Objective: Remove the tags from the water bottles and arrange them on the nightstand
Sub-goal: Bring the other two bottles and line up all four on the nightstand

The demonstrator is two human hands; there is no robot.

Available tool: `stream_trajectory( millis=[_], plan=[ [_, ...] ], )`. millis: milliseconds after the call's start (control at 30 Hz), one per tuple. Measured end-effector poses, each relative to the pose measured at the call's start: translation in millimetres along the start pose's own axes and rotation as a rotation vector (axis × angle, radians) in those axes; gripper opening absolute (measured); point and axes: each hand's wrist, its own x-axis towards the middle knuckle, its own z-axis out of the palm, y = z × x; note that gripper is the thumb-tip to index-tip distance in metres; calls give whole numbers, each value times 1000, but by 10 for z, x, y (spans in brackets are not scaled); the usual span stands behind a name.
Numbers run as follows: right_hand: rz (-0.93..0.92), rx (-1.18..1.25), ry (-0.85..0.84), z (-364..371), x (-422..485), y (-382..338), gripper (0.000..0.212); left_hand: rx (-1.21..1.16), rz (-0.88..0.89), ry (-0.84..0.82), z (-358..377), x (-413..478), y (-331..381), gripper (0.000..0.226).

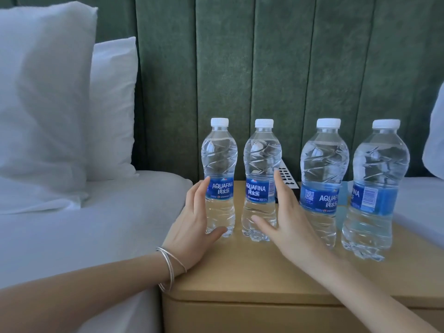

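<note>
I'm on arranging: left hand (192, 227) and right hand (286, 219), both wide, flank two Aquafina bottles (219, 179) near nightstand (252, 280) left edge; next, square them up.

One head-worn view, close, forward and slightly down over the nightstand (252, 272) toward the headboard (264, 68).

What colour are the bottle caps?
White, all four caps, seen in the head view.

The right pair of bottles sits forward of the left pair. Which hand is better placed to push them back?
The right hand: it lies open beside the second bottle, right next to the third bottle. The left hand is at the far-left bottle.
</note>
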Motion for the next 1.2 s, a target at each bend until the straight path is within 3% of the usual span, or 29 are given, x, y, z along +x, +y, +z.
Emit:
stream_trajectory(
  millis=[233,433,767,1200],
  plan=[
    [35,9,158,170,259,5,111,-122,-113,-8,87,92,-43,106],
    [34,47,178,198,327,21,116,-78,-115,2,72,132,-80,109],
    [16,118,115,302,370,14,104,42,-114,-81,34,113,-82,108],
    [25,102,166,306,373,42,106,71,-124,-97,29,153,-100,108]
  ],
)
